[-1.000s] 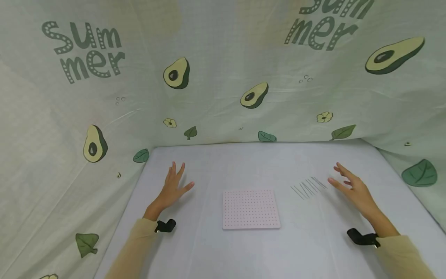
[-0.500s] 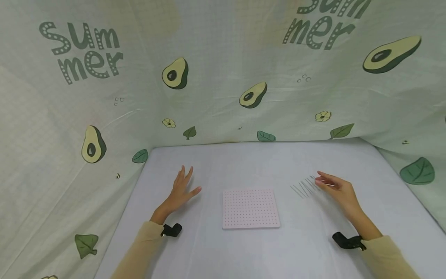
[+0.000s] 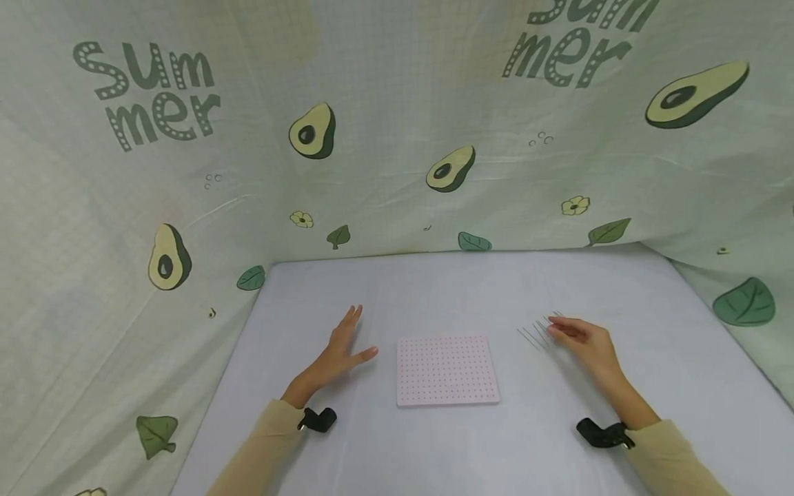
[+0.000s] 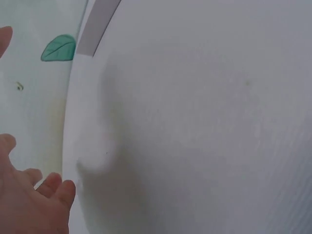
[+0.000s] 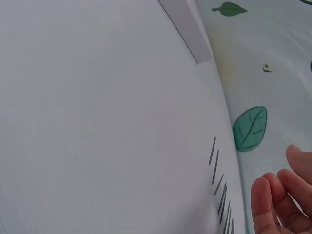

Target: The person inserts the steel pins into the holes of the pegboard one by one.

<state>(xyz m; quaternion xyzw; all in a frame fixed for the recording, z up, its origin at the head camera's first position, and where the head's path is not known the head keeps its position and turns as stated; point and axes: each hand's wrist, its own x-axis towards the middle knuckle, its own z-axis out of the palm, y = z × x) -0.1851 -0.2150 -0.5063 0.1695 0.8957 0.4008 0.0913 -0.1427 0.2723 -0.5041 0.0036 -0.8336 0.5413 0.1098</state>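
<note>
A pale pink board dotted with a grid of small holes lies flat on the white table. To its right are several thin grey metal rods, lying side by side at a slant; they also show as dark strokes in the right wrist view. My right hand hovers over the right part of these rods, partly covering them, thumb and forefinger bent and slightly apart. Nothing shows between its fingers. Left of the board, my left hand is spread above the table, thumb pointing toward the board, holding nothing.
A cloth printed with avocados and leaves hangs behind and beside the white table. Black wrist cameras sit on both forearms at the beige sleeves.
My right hand has moved left over the rods, its thumb and forefinger drawing closer. My left hand has moved right, toward the board. Board and visible rods have stayed put.
</note>
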